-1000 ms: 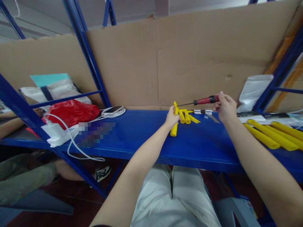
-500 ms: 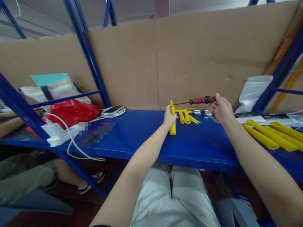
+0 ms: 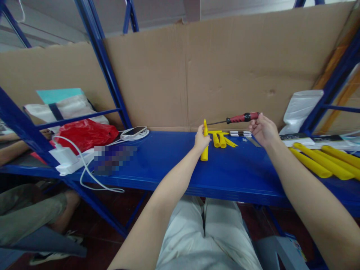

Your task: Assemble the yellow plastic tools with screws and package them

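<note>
My left hand (image 3: 201, 138) is closed around a yellow tube-like plastic piece (image 3: 205, 152), held upright over the blue table. By its end, my right hand (image 3: 264, 129) grips a red and black screwdriver (image 3: 239, 118), which lies nearly level in the air. The screwdriver's thin shaft points left, and its tip meets the upper part of the yellow piece; the exact contact is too small to make out. Just right of my left hand, several small yellow plastic parts (image 3: 222, 141) lie on the table. Small metal bits (image 3: 244, 140) rest near a few black-and-white sticks (image 3: 240, 133).
Several long yellow tubes (image 3: 332, 161) lie at the right end of the blue table (image 3: 168, 161). A power strip (image 3: 67, 165) with a white cable, a phone (image 3: 135, 131) and a red plastic bag (image 3: 87, 133) are at left. Cardboard (image 3: 225, 67) stands behind. Another person's leg (image 3: 25, 213) shows lower left.
The screwdriver handle has turned about its axis, and my right hand's fingers have shifted slightly at its end. My left hand stays in place. The other person's leg and foot have moved back left.
</note>
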`<state>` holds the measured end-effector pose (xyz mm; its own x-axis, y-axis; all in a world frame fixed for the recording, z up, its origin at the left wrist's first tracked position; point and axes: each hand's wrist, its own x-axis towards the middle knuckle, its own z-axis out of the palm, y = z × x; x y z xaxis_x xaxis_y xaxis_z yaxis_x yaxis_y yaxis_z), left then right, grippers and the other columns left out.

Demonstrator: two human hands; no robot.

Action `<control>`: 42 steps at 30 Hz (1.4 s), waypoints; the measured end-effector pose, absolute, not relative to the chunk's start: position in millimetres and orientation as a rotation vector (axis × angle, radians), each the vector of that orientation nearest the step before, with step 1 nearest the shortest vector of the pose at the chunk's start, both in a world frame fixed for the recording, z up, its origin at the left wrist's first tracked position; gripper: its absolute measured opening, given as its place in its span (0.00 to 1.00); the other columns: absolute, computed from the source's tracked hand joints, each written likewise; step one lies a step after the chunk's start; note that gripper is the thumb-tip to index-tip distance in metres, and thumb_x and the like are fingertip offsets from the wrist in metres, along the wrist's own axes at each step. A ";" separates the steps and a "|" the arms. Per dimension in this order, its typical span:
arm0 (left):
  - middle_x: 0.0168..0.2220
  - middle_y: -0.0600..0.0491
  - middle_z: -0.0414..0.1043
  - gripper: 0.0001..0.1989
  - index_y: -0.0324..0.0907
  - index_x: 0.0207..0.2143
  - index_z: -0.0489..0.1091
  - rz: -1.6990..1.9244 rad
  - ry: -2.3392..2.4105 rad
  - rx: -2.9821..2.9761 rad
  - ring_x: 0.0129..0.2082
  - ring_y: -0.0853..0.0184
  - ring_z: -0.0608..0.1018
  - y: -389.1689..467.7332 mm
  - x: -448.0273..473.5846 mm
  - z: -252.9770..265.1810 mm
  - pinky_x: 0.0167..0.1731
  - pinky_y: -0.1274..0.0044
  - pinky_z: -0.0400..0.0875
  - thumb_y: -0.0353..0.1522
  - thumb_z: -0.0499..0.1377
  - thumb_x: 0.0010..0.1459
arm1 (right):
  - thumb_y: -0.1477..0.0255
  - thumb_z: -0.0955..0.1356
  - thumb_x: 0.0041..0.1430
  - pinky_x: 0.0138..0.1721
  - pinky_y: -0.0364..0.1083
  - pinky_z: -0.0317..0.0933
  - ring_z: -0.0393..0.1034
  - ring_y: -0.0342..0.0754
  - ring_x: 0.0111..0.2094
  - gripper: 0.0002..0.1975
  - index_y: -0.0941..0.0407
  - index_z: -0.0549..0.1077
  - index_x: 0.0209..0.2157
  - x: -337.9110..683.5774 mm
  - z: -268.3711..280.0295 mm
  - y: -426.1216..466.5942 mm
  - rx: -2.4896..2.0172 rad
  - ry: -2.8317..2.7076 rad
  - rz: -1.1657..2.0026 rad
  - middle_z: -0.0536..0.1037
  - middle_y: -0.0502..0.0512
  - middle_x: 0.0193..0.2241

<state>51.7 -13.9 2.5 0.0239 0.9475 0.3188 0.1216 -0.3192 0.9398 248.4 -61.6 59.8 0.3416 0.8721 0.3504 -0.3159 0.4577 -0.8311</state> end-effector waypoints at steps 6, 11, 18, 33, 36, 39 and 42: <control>0.56 0.49 0.61 0.34 0.49 0.58 0.52 1.379 1.110 1.527 0.27 0.75 0.75 -13.0 51.6 2.9 0.15 0.89 0.61 0.19 0.51 0.50 | 0.59 0.66 0.55 0.15 0.38 0.55 0.57 0.39 0.14 0.16 0.54 0.59 0.23 249.1 57.8 -59.1 -0.766 -0.904 0.818 0.62 0.43 0.14; 0.53 0.48 0.64 0.34 0.50 0.59 0.53 1.375 1.097 1.561 0.27 0.74 0.76 -13.5 51.8 2.8 0.19 0.86 0.66 0.19 0.52 0.50 | 0.61 0.66 0.56 0.14 0.39 0.50 0.54 0.38 0.12 0.16 0.54 0.59 0.22 252.9 57.3 -56.4 -0.780 -0.844 0.808 0.62 0.44 0.13; 0.53 0.49 0.66 0.33 0.49 0.57 0.56 1.334 1.062 1.614 0.29 0.74 0.76 -16.7 51.9 6.5 0.27 0.84 0.70 0.18 0.52 0.50 | 0.65 0.64 0.58 0.13 0.38 0.44 0.47 0.37 0.11 0.10 0.56 0.66 0.27 258.5 58.9 -59.2 -0.782 -0.783 0.837 0.53 0.41 0.10; 0.54 0.48 0.64 0.33 0.50 0.58 0.53 1.345 1.038 1.587 0.27 0.74 0.76 -17.4 52.1 4.1 0.19 0.87 0.66 0.19 0.51 0.51 | 0.68 0.61 0.62 0.16 0.37 0.50 0.52 0.37 0.14 0.13 0.56 0.59 0.23 256.1 64.2 -62.5 -0.707 -0.789 0.849 0.61 0.45 0.14; 0.54 0.48 0.63 0.34 0.50 0.58 0.53 1.352 1.029 1.588 0.28 0.74 0.76 -17.1 51.8 4.6 0.21 0.86 0.67 0.19 0.51 0.51 | 0.68 0.62 0.61 0.16 0.37 0.50 0.51 0.37 0.14 0.14 0.56 0.59 0.22 255.2 65.6 -62.9 -0.729 -0.762 0.872 0.59 0.45 0.13; 0.55 0.48 0.62 0.34 0.50 0.59 0.53 1.358 1.010 1.595 0.29 0.74 0.76 -15.8 51.5 4.7 0.23 0.85 0.69 0.18 0.51 0.51 | 0.70 0.58 0.63 0.13 0.38 0.46 0.45 0.37 0.12 0.15 0.56 0.60 0.21 253.3 66.5 -65.3 -0.785 -0.744 0.911 0.55 0.45 0.10; 0.56 0.47 0.62 0.33 0.49 0.59 0.52 1.358 1.007 1.600 0.28 0.75 0.76 -14.7 51.5 4.1 0.21 0.85 0.69 0.19 0.51 0.52 | 0.70 0.57 0.64 0.12 0.38 0.41 0.42 0.38 0.10 0.14 0.56 0.66 0.26 252.7 66.0 -68.7 -0.798 -0.767 0.919 0.54 0.44 0.08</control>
<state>51.5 -14.7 4.1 0.1104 0.9257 0.3618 0.0769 -0.3709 0.9255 252.7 -68.7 66.0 0.3989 0.8901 0.2206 -0.3768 0.3784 -0.8455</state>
